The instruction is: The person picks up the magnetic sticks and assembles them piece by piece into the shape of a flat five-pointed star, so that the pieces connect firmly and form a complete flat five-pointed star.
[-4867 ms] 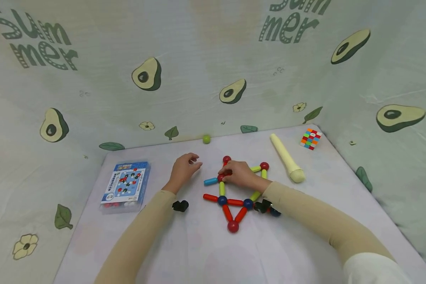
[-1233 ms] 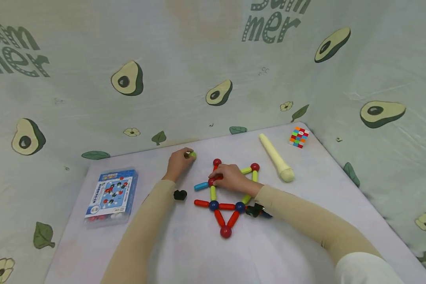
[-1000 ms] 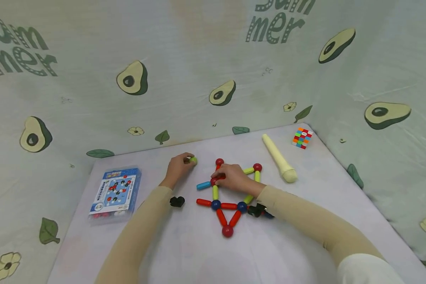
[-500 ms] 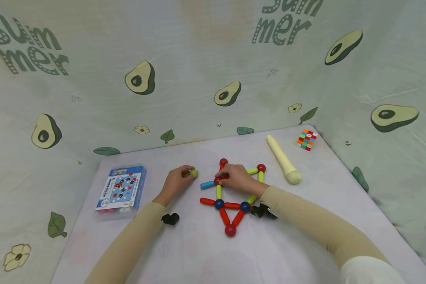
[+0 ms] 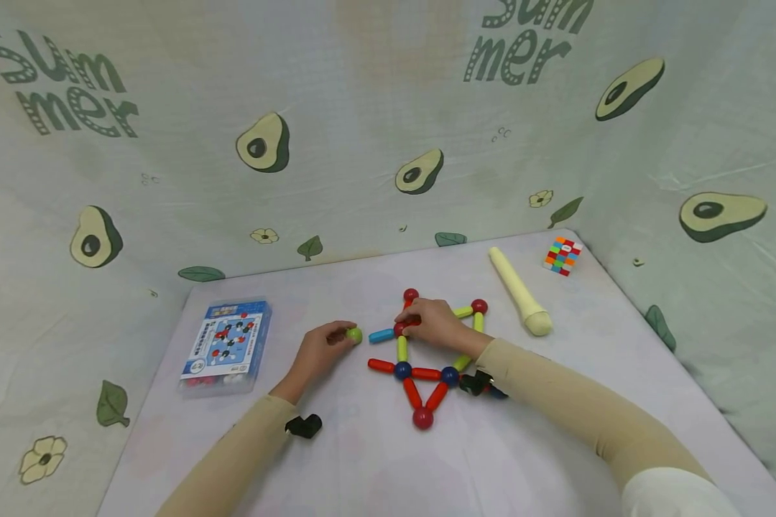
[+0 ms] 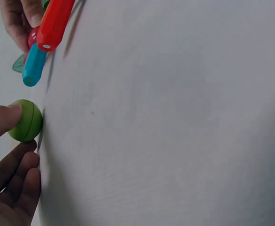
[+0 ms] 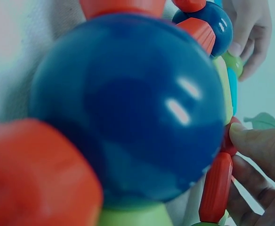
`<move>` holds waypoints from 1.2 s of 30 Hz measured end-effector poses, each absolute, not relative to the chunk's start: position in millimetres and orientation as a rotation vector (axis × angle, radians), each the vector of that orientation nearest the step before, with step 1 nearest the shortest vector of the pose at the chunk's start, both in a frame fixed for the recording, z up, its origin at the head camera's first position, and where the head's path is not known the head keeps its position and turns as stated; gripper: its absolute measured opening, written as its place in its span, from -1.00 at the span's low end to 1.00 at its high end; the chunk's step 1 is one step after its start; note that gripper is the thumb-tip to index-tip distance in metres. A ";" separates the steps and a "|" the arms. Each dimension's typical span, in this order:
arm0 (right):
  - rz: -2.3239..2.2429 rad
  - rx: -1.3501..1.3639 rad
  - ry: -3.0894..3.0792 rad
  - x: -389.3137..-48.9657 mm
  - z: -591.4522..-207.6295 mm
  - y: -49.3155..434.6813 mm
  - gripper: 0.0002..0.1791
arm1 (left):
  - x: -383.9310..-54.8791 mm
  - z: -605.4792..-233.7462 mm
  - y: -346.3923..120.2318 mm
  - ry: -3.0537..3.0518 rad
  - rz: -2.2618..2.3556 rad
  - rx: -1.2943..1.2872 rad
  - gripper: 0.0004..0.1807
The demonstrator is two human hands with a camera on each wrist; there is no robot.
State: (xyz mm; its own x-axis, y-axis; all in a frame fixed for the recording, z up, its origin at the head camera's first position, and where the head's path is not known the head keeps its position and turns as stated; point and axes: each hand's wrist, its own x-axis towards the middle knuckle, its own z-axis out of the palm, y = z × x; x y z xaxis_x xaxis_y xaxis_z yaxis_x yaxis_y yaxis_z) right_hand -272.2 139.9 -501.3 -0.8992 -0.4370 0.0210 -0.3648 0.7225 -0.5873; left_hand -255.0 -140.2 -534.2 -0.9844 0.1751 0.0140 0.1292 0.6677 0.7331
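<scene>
My left hand (image 5: pixel 318 353) pinches a green ball (image 5: pixel 355 335) between thumb and fingers, just left of the light-blue rod (image 5: pixel 381 335); a small gap separates ball and rod. This rod sticks out from a red ball (image 5: pixel 399 329) in a structure of coloured rods and balls on the table. My right hand (image 5: pixel 435 321) grips that red ball, its thumb on it in the right wrist view, and covers part of the structure. Yellow-green rods (image 5: pixel 402 348), red rods (image 5: pixel 426 373) and blue balls (image 5: pixel 450 376) join on its near side, with another red ball (image 5: pixel 423 418) closest to me.
A boxed molecule-style set (image 5: pixel 228 345) lies at the left of the table. To the back right are a pale yellow club-shaped stick (image 5: pixel 517 287) and a colourful puzzle cube (image 5: pixel 562 255). A patterned cloth (image 5: pixel 336 208) rises behind the table.
My left hand has reached to the back of the table, picked up the green ball and drawn it nearer, beside the blue rod. My right hand has stayed on the red ball.
</scene>
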 end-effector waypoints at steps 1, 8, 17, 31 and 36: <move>-0.917 -0.652 2.805 -272.5 -501.5 140.0 -0.72 | -253.3 -534.3 -139.6 2.806 1.250 0.260 -0.67; -0.923 -0.646 2.798 -273.9 -502.7 140.9 -0.72 | -244.9 -535.9 -133.2 2.757 1.316 0.244 -0.67; -0.921 -0.624 2.798 -272.1 -502.4 139.6 -0.71 | -242.7 -536.1 -129.3 2.751 1.314 0.247 -0.66; -0.921 -0.673 2.785 -236.0 -489.4 143.8 -0.66 | -243.5 -536.5 -132.0 2.767 1.263 0.233 -0.67; -0.919 -0.695 2.725 -216.8 -490.1 142.6 -0.72 | -245.2 -536.2 -133.4 2.746 1.262 0.257 -0.71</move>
State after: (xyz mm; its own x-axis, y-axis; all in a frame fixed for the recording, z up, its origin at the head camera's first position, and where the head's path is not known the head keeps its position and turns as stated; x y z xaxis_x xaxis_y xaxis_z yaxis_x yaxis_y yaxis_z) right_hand -216.8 142.6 -490.1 -0.8737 -0.4859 -0.0228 -0.3728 0.6990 -0.6103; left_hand -245.2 -133.4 -536.2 -0.9798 0.1981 -0.0281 0.1077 0.6404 0.7605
